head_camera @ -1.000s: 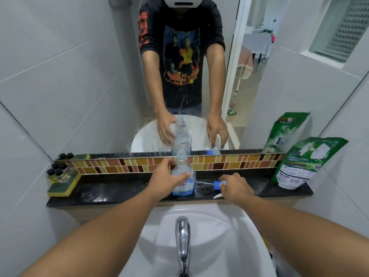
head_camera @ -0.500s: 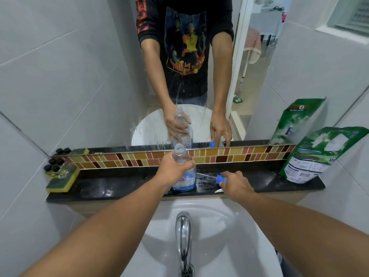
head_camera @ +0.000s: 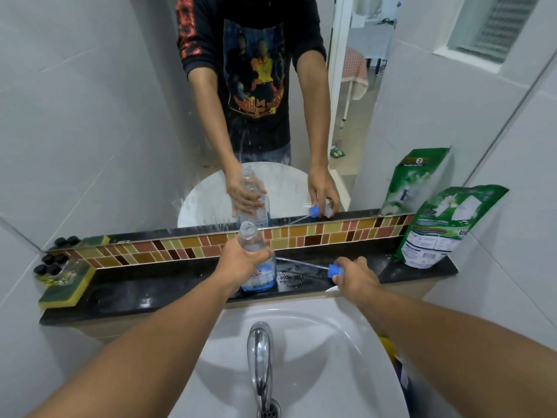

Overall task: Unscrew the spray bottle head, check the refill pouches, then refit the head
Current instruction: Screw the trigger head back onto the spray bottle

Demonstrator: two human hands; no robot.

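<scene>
A clear spray bottle (head_camera: 258, 274) with an open neck and a little blue liquid at the bottom stands upright on the black ledge (head_camera: 168, 292). My left hand (head_camera: 241, 260) is wrapped around its middle. The spray head (head_camera: 334, 271), with a blue collar and a thin dip tube pointing left, lies low over the ledge to the bottle's right, held in my right hand (head_camera: 357, 277). A green refill pouch (head_camera: 443, 227) leans against the wall at the ledge's right end.
A yellow-green sponge (head_camera: 66, 289) carrying several small black-capped bottles (head_camera: 51, 265) sits at the ledge's left end. Below the ledge are a white basin (head_camera: 319, 357) and a chrome tap (head_camera: 259, 357). The mirror (head_camera: 271, 101) behind shows a person's reflection. Water drops wet the ledge.
My right hand has shifted the spray head to the right, away from the bottle. My left hand keeps its hold on the bottle. The camera has tilted down slightly.
</scene>
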